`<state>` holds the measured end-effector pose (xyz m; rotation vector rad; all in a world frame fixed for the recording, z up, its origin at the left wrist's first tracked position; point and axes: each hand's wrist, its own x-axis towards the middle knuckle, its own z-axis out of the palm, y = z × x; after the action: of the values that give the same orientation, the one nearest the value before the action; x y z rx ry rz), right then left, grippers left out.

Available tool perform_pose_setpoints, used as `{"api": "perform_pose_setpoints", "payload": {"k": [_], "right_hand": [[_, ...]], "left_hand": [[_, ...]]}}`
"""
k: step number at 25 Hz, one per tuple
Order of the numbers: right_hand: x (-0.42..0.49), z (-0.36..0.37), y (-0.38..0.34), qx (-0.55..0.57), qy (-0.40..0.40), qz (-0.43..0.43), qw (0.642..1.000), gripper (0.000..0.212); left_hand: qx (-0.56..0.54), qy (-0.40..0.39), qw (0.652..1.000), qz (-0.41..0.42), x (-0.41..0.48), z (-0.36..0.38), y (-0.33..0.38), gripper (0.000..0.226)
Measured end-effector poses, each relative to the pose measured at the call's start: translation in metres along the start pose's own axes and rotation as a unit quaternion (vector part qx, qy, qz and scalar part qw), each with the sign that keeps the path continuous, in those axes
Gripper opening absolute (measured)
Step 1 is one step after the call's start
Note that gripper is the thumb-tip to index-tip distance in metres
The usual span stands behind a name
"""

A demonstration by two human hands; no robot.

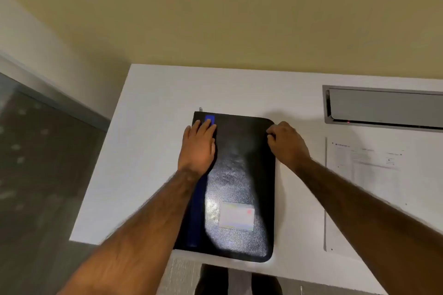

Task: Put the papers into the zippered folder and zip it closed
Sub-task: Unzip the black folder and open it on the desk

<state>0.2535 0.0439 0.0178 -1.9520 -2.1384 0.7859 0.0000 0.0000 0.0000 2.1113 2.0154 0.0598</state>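
Left hand (199,148): flat, fingers spread, palm pressed on the far-left part of the closed black textured zippered folder (237,175), gripping nothing, only pinning it down. Right hand (286,142): curled at the folder's far-right rounded corner, fingertips pinched together as if on a zipper pull, though the pull itself hidden under the fingers, so actual hold impossible to confirm. Folder lying flat on the white counter (155,151), long axis running away from the body, blue spine strip (197,211) along its left edge, pale label (236,216) near the near end. Small metal tab (201,109) poking out at the far-left corner. Printed white papers (374,187) flat on the counter well to the right of the folder, beyond the right forearm, not yet inside; right hand clearly the nearer one. Grey recessed cable tray (383,108) set into the counter beyond the papers. Probable step: unzipping first. Nothing blocking the way between folder and papers.
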Motion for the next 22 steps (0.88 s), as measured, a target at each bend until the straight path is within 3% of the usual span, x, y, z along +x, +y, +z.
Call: {"api": "perform_pose_setpoints", "payload": {"k": [4,7,10,15,22], "right_hand": [[0.06,-0.006,-0.027,-0.02,-0.019,-0.041,0.999,0.03],[0.098,0.004,-0.057,-0.033,-0.082,-0.105,0.991,0.034],[0.129,0.016,-0.089,-0.033,-0.135,-0.16,0.977,0.044],[0.157,0.037,-0.127,-0.021,-0.172,-0.229,0.958,0.046],[0.17,0.051,-0.137,-0.022,-0.218,-0.216,0.952,0.026]], "left_hand": [[-0.088,0.067,0.99,-0.088,0.039,-0.011,-0.027,0.044],[-0.215,0.035,0.962,-0.162,0.055,-0.009,-0.043,0.038],[-0.305,0.027,0.934,-0.185,0.071,-0.01,-0.055,0.032],[-0.318,-0.009,0.934,-0.161,0.095,-0.016,-0.072,0.022],[-0.283,-0.051,0.946,-0.146,0.111,-0.021,-0.077,0.023]]}}
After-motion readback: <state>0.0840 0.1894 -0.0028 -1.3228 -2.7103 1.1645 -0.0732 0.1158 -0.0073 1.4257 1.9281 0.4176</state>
